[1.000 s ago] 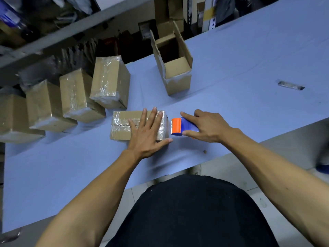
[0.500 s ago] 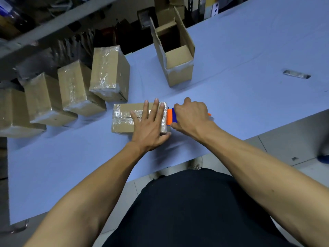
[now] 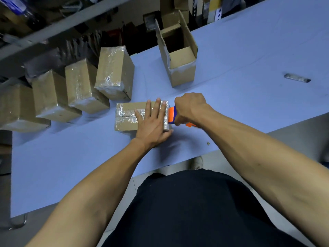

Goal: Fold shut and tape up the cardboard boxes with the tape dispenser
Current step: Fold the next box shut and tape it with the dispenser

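Presently, head view, itemised. Taped cardboard box (image 3: 140, 115): lying flat on the blue tabletop (image 3: 249, 56), near its front edge, top flaps closed and covered with shiny clear tape along the seam and at both ends. Left hand (image 3: 151, 123): laid palm-down on the right half of this box, fingers (image 3: 157, 107) straight and spread, thumb down at the box's near right corner, pressing rather than gripping. Right hand (image 3: 190, 106): curled into a fist round the tape dispenser (image 3: 172, 114), an orange-and-blue tool whose front end touches the right end of the box; most of its body is hidden under the hand, with a bit of orange showing below the wrist.

Open cardboard box (image 3: 179, 56): upright farther back on the tabletop, flaps standing up, tape round its lower end. Sealed boxes, a row of four (image 3: 114, 72): tape-wrapped, leaning at the left rear, the nearest just behind the flat box. Small flat metallic item (image 3: 297, 79): lying well apart to the right; its kind cannot be told. Shelving with clutter (image 3: 53, 24): behind the row. Person's dark garment (image 3: 195, 211) fills the bottom of the view; a shoe (image 3: 195, 163) shows on the floor below the tabletop edge.
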Demonstrator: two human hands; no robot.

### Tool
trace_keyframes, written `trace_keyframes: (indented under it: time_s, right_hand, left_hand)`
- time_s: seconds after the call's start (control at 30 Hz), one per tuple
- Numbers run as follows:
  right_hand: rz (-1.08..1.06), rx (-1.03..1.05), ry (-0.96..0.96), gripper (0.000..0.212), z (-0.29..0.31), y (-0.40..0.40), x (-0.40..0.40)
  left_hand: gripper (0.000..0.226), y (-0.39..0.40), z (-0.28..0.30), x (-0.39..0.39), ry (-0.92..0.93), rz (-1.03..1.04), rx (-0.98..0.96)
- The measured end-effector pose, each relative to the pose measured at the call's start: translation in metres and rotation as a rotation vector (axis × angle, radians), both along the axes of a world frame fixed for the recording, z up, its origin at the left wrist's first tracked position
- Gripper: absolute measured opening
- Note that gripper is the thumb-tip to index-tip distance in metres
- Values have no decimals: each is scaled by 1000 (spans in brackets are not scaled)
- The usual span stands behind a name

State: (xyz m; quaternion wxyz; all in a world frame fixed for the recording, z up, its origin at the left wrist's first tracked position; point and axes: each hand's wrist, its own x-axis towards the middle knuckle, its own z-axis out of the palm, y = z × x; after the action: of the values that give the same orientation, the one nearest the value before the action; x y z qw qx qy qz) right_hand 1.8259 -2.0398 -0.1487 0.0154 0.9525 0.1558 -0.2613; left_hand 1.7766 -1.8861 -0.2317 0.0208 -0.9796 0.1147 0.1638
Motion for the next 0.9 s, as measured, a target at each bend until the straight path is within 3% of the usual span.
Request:
trace_keyframes:
  time_s: [0.2, 0.33, 0.47, 0.57, 0.7, 0.9]
  right_hand:
    - [65, -32, -112, 29, 0, 3, -9]
    - [64, -68, -114, 27, 1, 4, -7]
    - [53, -97, -162, 26, -25, 18, -15]
    - [-62, -50, -51, 31, -56, 19, -31]
    - [-222, 34, -57, 47, -65, -1, -26]
    - [-346, 271, -55, 58, -41, -22, 0]
  left_hand:
    - [113, 26, 9, 22, -70, -249, 26]
    - [117, 31, 7, 41, -11, -346, -51]
    - [111, 27, -3, 33, -73, -322, -87]
    - [111, 27, -7, 27, -111, -251, -127]
    - [112, 31, 0, 33, 0, -177, -146]
    - [75, 80, 3, 54, 171, -22, -416]
